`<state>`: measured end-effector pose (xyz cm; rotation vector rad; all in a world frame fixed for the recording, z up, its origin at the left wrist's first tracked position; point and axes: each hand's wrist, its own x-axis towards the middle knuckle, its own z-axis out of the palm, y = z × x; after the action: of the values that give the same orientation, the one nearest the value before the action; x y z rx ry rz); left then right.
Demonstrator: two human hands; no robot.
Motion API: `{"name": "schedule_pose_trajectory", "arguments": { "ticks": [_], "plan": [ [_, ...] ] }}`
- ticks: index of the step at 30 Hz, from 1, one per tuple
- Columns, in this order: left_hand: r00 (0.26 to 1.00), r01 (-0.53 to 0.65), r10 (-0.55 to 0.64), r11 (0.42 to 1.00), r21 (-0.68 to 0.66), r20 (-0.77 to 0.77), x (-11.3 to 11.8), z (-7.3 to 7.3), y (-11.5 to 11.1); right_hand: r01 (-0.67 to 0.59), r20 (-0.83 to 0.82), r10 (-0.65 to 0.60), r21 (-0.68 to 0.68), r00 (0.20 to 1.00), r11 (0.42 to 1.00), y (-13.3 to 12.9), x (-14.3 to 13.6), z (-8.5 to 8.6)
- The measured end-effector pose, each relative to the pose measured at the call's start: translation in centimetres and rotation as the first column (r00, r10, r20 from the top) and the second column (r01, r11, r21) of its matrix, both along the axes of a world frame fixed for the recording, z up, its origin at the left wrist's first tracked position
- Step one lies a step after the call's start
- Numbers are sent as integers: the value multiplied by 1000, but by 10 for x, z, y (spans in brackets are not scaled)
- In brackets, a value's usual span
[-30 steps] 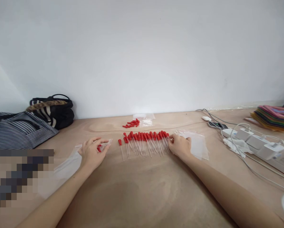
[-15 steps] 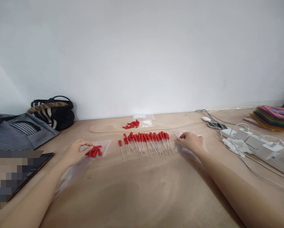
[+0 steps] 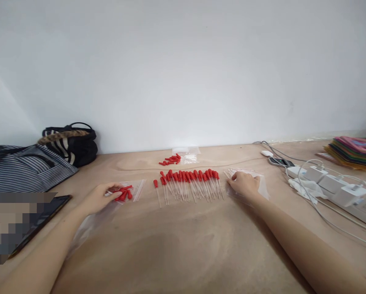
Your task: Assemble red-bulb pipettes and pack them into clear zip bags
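My left hand (image 3: 99, 198) reaches in from the left over a clear zip bag (image 3: 139, 188). Its thumb and fingers close on one of several red rubber dropper bulbs (image 3: 127, 194) lying on that bag. My right hand (image 3: 245, 184) rests on another clear zip bag (image 3: 264, 190), fingertips pinched together beside thin glass tubes (image 3: 227, 174); what is between the fingertips is hidden. Between the hands lies a row of droppers (image 3: 189, 183), clear tubes with red bulbs at the far end. One dropper (image 3: 157, 192) lies slightly apart at the row's left.
Behind the row are more red bulbs (image 3: 171, 159) and clear tubes on a small bag (image 3: 191, 157). A tablet (image 3: 45, 220) and striped bag (image 3: 32, 167) are at left. Right are a phone (image 3: 280, 162), a power strip with white chargers (image 3: 349, 196), cables and coloured sheets (image 3: 354, 152).
My left fingers have lowered and closed onto the red bulbs. My right hand stays at its bag with almost no movement. The view has shifted very slightly.
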<state>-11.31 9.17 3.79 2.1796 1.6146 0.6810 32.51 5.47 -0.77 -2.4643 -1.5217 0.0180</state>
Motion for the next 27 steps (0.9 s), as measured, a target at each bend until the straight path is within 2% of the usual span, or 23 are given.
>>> {"name": "schedule_pose_trajectory", "arguments": {
  "ticks": [5,9,11,13,15,18,20,22,24,27],
  "plan": [
    [995,33,-29,998,48,-91,2,1,0,-26,13,27,-29,1000,999,1,-1,-2],
    [996,-30,40,991,131,-74,6,6,-2,-35,72,37,-32,997,999,1,-7,-3],
    [996,-84,84,984,159,8,14,6,-3,-42,81,44,-23,996,999,0,-10,-3],
    [982,-107,82,983,147,167,29,4,-6,-46,86,47,-11,995,999,-1,-12,-2],
    [931,-58,21,994,91,363,49,-2,-11,-51,81,48,38,996,998,-2,-13,0],
    [878,56,-67,998,37,473,85,-13,-27,-65,12,64,193,998,979,-4,-13,2],
    [842,179,-126,982,-52,525,106,-20,-40,-108,-67,135,313,989,943,-5,-16,2],
    [804,234,-119,964,-125,583,124,-26,-52,-194,-139,276,429,951,882,-8,-22,1],
    [769,270,-115,950,-156,629,136,-31,-61,-310,-184,467,534,865,786,-12,-32,0],
    [723,281,-74,940,-195,687,145,-37,-65,-493,-165,714,618,681,613,-23,-50,-1]
  ]
}}
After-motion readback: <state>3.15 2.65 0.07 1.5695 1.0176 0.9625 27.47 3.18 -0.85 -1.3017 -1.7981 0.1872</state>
